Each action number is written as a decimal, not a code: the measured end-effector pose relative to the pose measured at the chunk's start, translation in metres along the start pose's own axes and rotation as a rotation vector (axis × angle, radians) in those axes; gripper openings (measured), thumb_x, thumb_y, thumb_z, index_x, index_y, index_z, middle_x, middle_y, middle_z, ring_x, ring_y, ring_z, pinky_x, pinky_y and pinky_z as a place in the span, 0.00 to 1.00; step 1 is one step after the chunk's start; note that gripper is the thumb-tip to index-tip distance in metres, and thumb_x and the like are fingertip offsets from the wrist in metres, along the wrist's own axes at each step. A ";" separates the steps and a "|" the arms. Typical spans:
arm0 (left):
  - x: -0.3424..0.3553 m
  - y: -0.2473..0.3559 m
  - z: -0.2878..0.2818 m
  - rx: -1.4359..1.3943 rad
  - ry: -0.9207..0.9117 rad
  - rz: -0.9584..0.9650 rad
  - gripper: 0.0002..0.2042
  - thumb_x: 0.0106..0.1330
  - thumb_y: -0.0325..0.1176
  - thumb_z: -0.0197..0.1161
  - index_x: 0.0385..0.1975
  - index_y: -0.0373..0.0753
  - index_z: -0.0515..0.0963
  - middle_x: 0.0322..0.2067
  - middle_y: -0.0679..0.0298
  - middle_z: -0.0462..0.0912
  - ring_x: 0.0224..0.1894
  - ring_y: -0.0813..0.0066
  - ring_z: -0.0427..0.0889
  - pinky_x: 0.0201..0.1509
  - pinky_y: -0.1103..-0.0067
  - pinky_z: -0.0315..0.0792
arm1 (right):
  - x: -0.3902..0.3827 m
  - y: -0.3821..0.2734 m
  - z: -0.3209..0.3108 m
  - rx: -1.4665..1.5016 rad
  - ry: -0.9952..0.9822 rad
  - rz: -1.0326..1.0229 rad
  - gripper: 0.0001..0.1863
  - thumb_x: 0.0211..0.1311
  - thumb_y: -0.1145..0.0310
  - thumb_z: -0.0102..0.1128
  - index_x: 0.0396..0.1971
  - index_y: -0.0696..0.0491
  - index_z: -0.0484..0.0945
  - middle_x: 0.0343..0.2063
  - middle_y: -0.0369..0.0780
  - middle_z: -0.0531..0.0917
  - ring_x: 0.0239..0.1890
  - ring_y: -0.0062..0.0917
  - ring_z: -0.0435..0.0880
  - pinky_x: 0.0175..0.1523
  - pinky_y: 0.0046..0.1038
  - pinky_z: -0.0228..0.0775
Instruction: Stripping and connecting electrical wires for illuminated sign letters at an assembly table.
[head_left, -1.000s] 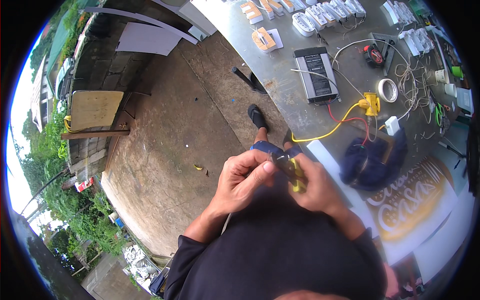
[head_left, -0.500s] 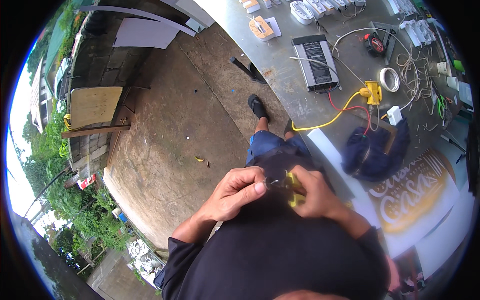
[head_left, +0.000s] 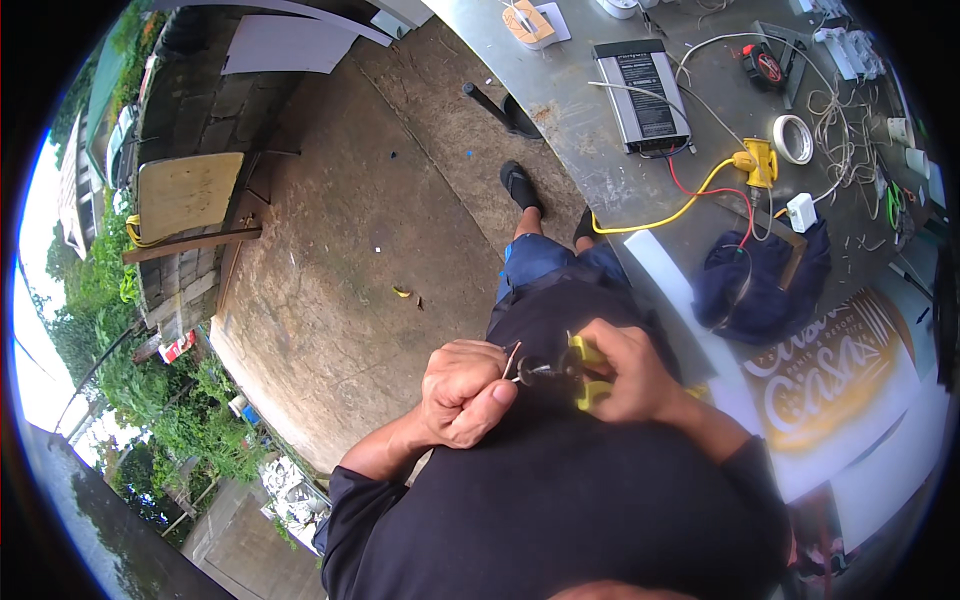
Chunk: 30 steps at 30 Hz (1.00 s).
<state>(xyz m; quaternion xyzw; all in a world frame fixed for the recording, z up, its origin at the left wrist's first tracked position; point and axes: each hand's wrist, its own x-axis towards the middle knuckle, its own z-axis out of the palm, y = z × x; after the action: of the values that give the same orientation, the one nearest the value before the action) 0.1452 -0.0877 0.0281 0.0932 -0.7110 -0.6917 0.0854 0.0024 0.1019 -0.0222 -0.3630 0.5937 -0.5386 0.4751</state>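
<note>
Right now, in the head view, your left hand (head_left: pixel 462 393) pinches a thin wire (head_left: pixel 513 362), while your right hand (head_left: pixel 634 375) is wrapped around the yellow-handled pliers (head_left: pixel 594 392). Your hands are apart, the blurred head of the pliers between them. The wire stands just left of the pliers; whether they touch, you can't tell. Right of the pliers lies a dark blue cloth (head_left: pixel 730 298); beyond them, up and right, a silver-and-black box (head_left: pixel 640 97) sits on the metal table (head_left: pixel 560 100).
</note>
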 end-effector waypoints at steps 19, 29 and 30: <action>0.045 0.033 -0.021 0.532 0.121 -0.284 0.29 0.54 0.32 0.81 0.21 0.43 0.56 0.27 0.64 0.84 0.24 0.75 0.70 0.31 0.78 0.66 | 0.015 -0.015 -0.001 -0.244 0.006 0.146 0.21 0.43 0.72 0.71 0.35 0.59 0.69 0.26 0.52 0.81 0.33 0.53 0.84 0.37 0.46 0.74; 0.062 -0.007 -0.050 0.485 0.455 -0.300 0.22 0.63 0.26 0.75 0.24 0.43 0.61 0.28 0.68 0.84 0.23 0.92 0.61 0.25 0.86 0.59 | 0.010 0.006 -0.010 -0.417 0.112 0.173 0.28 0.48 0.65 0.72 0.46 0.60 0.70 0.38 0.54 0.83 0.43 0.54 0.83 0.49 0.47 0.74; 0.061 -0.017 -0.059 0.499 0.465 -0.288 0.22 0.63 0.26 0.75 0.24 0.43 0.61 0.28 0.68 0.84 0.23 0.92 0.61 0.25 0.86 0.59 | 0.012 0.010 -0.014 -0.449 0.172 0.141 0.29 0.50 0.64 0.72 0.49 0.60 0.70 0.40 0.53 0.82 0.45 0.53 0.82 0.50 0.47 0.73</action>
<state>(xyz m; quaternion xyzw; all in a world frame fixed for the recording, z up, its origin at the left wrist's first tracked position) 0.1017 -0.1608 0.0126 0.3650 -0.7988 -0.4625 0.1213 -0.0132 0.0967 -0.0345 -0.3701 0.7606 -0.3875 0.3665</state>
